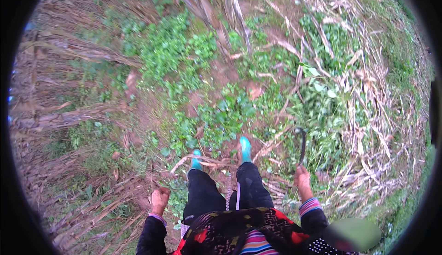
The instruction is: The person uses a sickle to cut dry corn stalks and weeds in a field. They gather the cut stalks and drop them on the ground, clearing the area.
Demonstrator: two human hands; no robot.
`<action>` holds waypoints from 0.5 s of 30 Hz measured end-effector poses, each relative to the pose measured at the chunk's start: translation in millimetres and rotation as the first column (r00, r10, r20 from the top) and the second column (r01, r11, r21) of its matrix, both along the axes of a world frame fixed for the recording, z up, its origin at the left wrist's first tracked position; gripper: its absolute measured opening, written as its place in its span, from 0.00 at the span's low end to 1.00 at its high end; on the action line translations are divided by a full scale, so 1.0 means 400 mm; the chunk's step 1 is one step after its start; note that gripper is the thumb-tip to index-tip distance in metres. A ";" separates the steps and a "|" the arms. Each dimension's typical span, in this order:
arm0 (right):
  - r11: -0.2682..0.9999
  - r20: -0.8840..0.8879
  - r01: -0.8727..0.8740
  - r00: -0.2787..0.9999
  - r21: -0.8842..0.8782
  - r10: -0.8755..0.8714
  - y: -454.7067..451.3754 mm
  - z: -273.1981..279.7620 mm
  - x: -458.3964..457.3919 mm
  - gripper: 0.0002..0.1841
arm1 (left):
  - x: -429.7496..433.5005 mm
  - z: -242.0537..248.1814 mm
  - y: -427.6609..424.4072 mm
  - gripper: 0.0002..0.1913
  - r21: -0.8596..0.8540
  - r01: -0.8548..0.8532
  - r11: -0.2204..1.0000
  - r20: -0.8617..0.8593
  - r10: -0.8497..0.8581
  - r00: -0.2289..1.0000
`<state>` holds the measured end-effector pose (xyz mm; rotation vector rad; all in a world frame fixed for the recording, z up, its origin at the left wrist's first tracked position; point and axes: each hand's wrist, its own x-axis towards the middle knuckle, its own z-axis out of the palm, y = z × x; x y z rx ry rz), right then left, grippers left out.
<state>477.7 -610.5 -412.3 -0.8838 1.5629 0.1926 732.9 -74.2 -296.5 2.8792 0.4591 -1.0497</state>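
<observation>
A sickle with a dark curved blade (303, 146) points away from me, and my right hand (302, 179) is closed round its handle. Low on the other side, my left hand (160, 198) hangs beside my leg with its fingers curled; whether anything lies inside them cannot be made out. Between and beyond the hands, green leafy weeds (221, 113) grow from reddish soil. Cut leafy stems (321, 99) lie beyond the sickle's tip.
Dry maize stalks (224, 23) stand ahead, and more dry stalks (72, 117) are at the left. Flattened dry stalks (366, 106) cover the ground at the right. A dry stalk (207, 159) lies by my turquoise boots (245, 149).
</observation>
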 end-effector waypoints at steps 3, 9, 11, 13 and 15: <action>0.996 0.102 0.008 0.995 0.092 -0.018 0.069 0.068 0.012 0.16 | 0.083 0.084 -0.087 0.14 -0.064 0.054 0.996 0.082 -0.048 0.995; 0.983 0.185 0.148 0.969 0.109 -0.166 0.031 0.192 0.016 0.13 | 0.197 0.145 -0.212 0.13 -0.153 0.186 0.971 0.164 -0.161 0.973; 0.976 0.172 0.209 0.961 0.069 -0.218 -0.003 0.174 -0.017 0.13 | 0.237 0.137 -0.257 0.11 -0.189 0.173 0.967 0.227 -0.128 0.966; 0.970 0.186 0.242 0.952 0.024 -0.242 -0.026 0.161 -0.032 0.13 | 0.275 0.136 -0.295 0.10 -0.209 0.207 0.956 0.260 -0.150 0.954; 0.986 0.191 0.169 0.968 -0.017 -0.162 -0.047 0.184 -0.024 0.13 | 0.313 0.114 -0.322 0.11 -0.255 0.246 0.935 0.298 -0.166 0.940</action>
